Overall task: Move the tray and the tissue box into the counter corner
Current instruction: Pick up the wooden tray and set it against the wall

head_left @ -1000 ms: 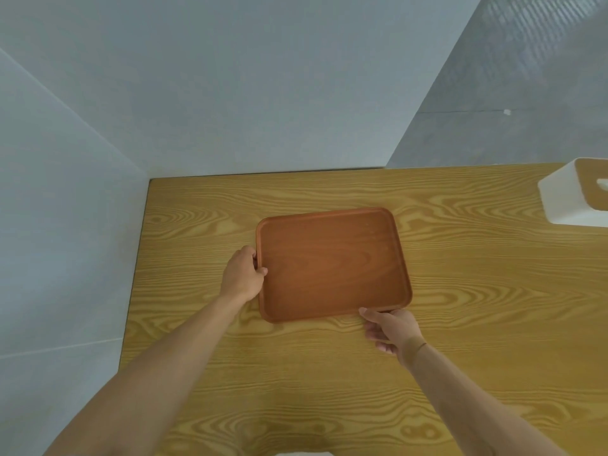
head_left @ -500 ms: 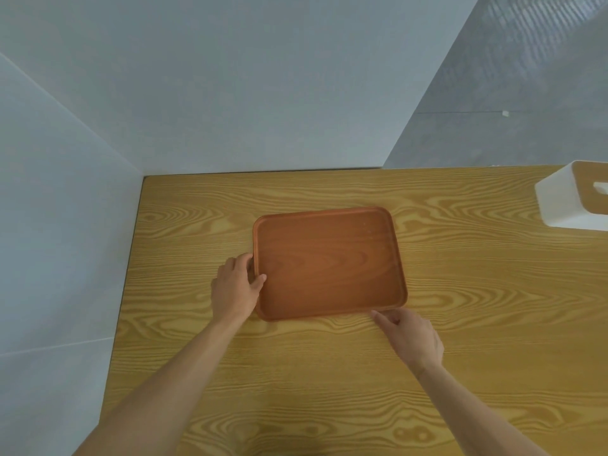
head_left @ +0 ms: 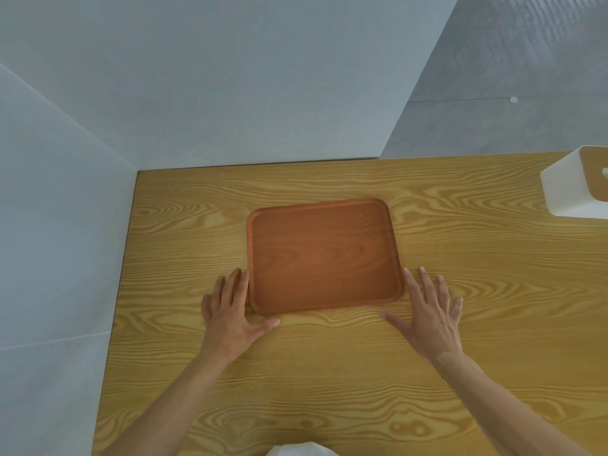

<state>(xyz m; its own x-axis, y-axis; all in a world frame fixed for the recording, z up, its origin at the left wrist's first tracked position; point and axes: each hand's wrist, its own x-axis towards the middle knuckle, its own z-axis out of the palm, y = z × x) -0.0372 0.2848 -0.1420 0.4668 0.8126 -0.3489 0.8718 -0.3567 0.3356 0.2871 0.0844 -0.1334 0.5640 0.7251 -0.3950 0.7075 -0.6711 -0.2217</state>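
Note:
A reddish-brown wooden tray [head_left: 324, 255] lies flat and empty on the wooden counter [head_left: 329, 373], some way out from the back-left corner. My left hand [head_left: 230, 312] rests open on the counter, its fingers against the tray's near left edge. My right hand [head_left: 429, 312] lies flat and open just off the tray's near right corner, fingers spread. A white tissue box [head_left: 577, 184] with a wooden top stands at the far right, partly cut off by the frame.
Grey walls meet at the counter's back-left corner [head_left: 139, 172]. The counter's left edge runs along the left wall. A grey floor shows beyond the far right edge. Something white [head_left: 296, 450] pokes in at the bottom.
Both hands have let go of the tray and now lie open on the counter beside it. The tray has settled flat.

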